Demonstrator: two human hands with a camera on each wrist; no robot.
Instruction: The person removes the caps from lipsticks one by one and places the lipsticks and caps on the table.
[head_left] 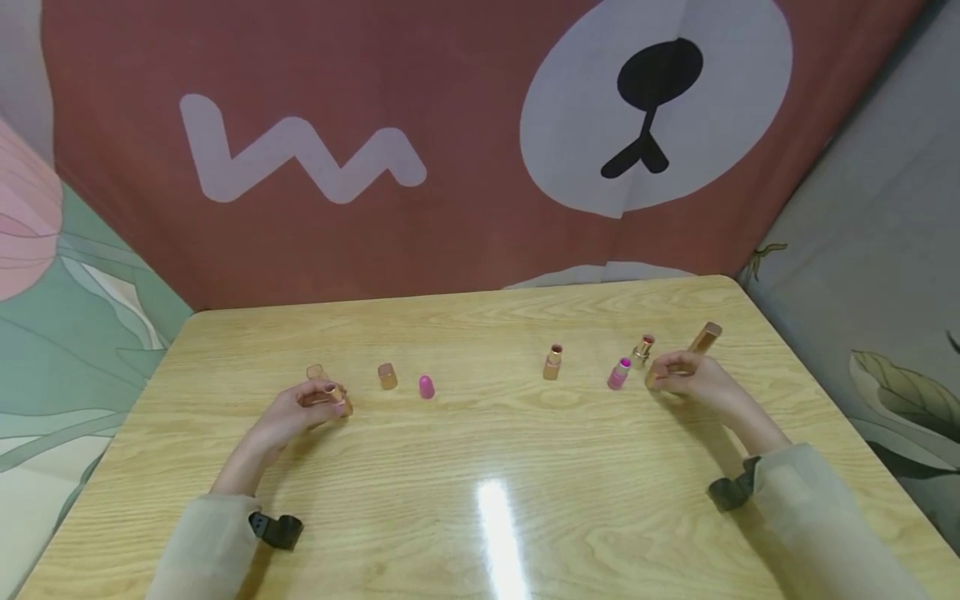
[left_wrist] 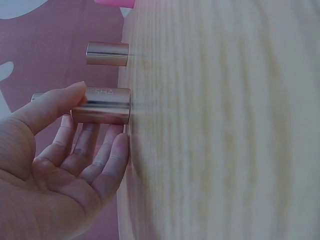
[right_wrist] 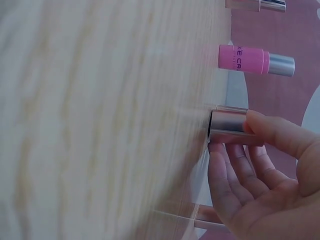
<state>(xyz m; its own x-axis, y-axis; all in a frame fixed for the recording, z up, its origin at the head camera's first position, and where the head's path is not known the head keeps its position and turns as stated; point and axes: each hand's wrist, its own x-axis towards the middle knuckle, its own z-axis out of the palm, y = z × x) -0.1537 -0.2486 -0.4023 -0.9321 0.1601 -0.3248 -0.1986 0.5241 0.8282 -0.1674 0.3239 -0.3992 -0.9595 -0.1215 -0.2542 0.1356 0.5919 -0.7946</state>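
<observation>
In the head view my left hand [head_left: 303, 412] is at the left of the table. Its thumb and fingers pinch a rose-gold lipstick tube [left_wrist: 107, 106] with pale lettering, upright at the tabletop. Beside it stand a rose-gold cap [head_left: 387, 376] and a bright pink cap [head_left: 426, 387]; a pale-topped piece [head_left: 315, 371] is partly hidden behind the hand. At the right, my right hand [head_left: 693, 382] pinches a rose-gold lipstick cap [right_wrist: 232, 126], its dark-rimmed end facing the table. Close by are a pink lipstick tube [right_wrist: 242, 59] and an uncapped gold lipstick [head_left: 642, 350].
Another uncapped gold lipstick [head_left: 552, 363] stands right of the middle. Behind my right hand rises a tall brown-gold tube [head_left: 706, 336]. The wooden table [head_left: 420, 492] ends at a red patterned curtain [head_left: 465, 225]. Each wrist wears a small black camera.
</observation>
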